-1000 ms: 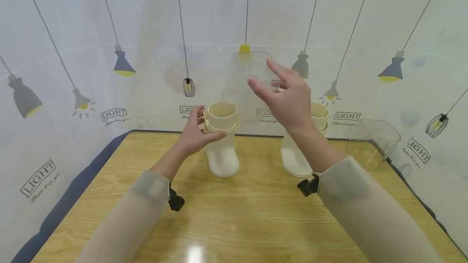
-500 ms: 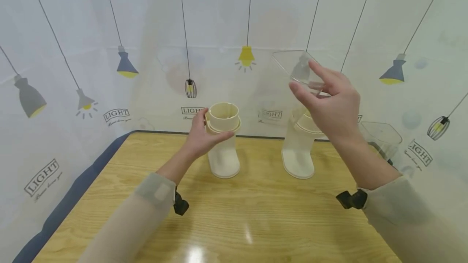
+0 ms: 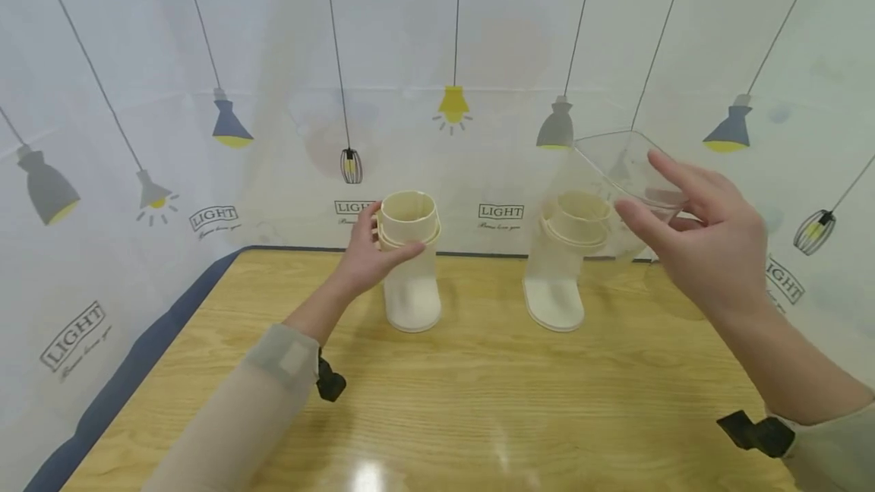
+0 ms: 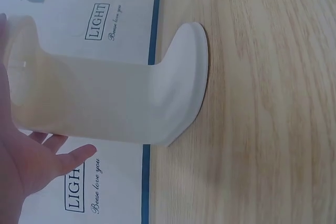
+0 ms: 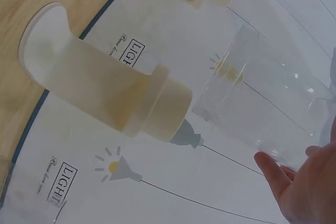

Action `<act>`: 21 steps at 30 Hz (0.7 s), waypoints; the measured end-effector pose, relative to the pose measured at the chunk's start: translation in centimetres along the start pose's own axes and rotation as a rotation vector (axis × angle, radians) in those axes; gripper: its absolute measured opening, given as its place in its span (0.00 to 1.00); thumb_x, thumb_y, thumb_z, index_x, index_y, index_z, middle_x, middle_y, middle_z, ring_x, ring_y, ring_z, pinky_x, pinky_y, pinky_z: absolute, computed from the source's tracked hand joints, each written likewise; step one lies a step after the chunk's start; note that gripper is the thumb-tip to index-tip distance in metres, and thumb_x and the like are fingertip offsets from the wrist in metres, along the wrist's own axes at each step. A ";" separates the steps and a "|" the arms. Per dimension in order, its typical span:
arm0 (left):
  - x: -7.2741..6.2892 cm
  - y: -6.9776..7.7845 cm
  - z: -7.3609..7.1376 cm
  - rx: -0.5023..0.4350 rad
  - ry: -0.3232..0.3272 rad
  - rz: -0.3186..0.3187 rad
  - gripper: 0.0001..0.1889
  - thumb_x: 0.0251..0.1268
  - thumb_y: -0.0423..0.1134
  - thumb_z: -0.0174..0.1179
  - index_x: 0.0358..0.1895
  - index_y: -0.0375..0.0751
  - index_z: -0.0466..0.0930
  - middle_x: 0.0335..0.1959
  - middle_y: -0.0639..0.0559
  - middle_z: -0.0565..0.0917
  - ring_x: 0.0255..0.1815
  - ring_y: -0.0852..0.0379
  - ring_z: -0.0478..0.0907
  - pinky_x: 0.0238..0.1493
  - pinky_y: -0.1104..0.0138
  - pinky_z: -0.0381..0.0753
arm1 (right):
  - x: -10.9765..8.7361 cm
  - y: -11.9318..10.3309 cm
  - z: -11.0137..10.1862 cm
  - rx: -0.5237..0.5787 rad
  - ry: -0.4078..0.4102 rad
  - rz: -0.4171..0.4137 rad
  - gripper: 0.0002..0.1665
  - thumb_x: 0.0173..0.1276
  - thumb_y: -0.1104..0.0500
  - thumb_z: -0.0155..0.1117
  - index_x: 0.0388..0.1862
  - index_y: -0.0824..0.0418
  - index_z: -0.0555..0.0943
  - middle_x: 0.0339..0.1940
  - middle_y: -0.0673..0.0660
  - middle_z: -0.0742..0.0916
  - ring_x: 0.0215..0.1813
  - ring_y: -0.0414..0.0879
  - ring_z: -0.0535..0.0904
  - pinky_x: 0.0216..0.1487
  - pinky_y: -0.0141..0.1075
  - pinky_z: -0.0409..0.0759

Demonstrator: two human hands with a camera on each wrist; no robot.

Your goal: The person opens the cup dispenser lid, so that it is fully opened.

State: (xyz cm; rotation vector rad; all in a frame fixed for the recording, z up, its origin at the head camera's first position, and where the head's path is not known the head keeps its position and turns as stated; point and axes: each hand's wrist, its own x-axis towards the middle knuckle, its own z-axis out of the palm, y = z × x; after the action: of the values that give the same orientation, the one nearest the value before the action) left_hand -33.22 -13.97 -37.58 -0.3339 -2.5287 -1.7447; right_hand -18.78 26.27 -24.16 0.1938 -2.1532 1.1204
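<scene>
My left hand (image 3: pixel 358 264) grips the upper part of a cream plastic dispenser stand (image 3: pixel 413 291), thumb in front and fingers around its left side. The stand is upright on the table, with an open round collar at its top and a rounded foot. In my right hand (image 3: pixel 718 249) is a clear plastic container (image 5: pixel 262 93), pinched between thumb and fingers in the air, right of a second, matching stand (image 3: pixel 552 287). In the right wrist view the container's walls show beyond the second stand's collar (image 5: pixel 170 108), apart from it.
Both stands are near the back of the wooden table (image 3: pixel 424 408). A white curtain (image 3: pixel 287 135) printed with lamps hangs just behind the table edge. At the lower left of the right wrist view, part of another clear container (image 5: pixel 5 177) shows.
My right hand has carried the clear container to the right and somewhat lower, uncovering the second stand. My left hand stays at the first stand's collar.
</scene>
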 end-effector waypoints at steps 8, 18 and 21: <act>0.1 -0.3 -1.1 0.004 -0.046 0.003 0.61 0.65 0.59 0.78 0.91 0.61 0.42 0.87 0.40 0.60 0.86 0.35 0.61 0.81 0.35 0.69 | -2.5 2.5 -1.1 -0.033 -0.033 -0.010 0.38 0.66 0.60 0.84 0.75 0.47 0.84 0.61 0.28 0.83 0.54 0.25 0.81 0.49 0.11 0.78; 0.5 -0.5 -1.6 0.005 -0.076 0.008 0.58 0.66 0.58 0.77 0.91 0.65 0.44 0.86 0.42 0.62 0.85 0.36 0.65 0.79 0.36 0.73 | -6.0 6.7 -1.8 -0.119 -0.150 0.086 0.40 0.68 0.54 0.84 0.77 0.47 0.82 0.61 0.24 0.79 0.53 0.20 0.78 0.47 0.10 0.78; 0.5 -0.4 -1.7 0.004 -0.082 0.002 0.59 0.66 0.58 0.77 0.91 0.65 0.44 0.86 0.42 0.62 0.86 0.35 0.63 0.79 0.36 0.72 | -6.7 8.4 -2.2 -0.200 -0.191 0.109 0.40 0.69 0.48 0.84 0.79 0.46 0.81 0.60 0.35 0.81 0.48 0.15 0.76 0.44 0.10 0.76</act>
State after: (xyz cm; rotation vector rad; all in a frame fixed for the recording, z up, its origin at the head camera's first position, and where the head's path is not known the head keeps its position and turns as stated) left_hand -33.96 -15.59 -37.22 -0.4165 -2.5856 -1.7609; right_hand -16.18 31.94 -33.17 0.0968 -2.4549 0.9703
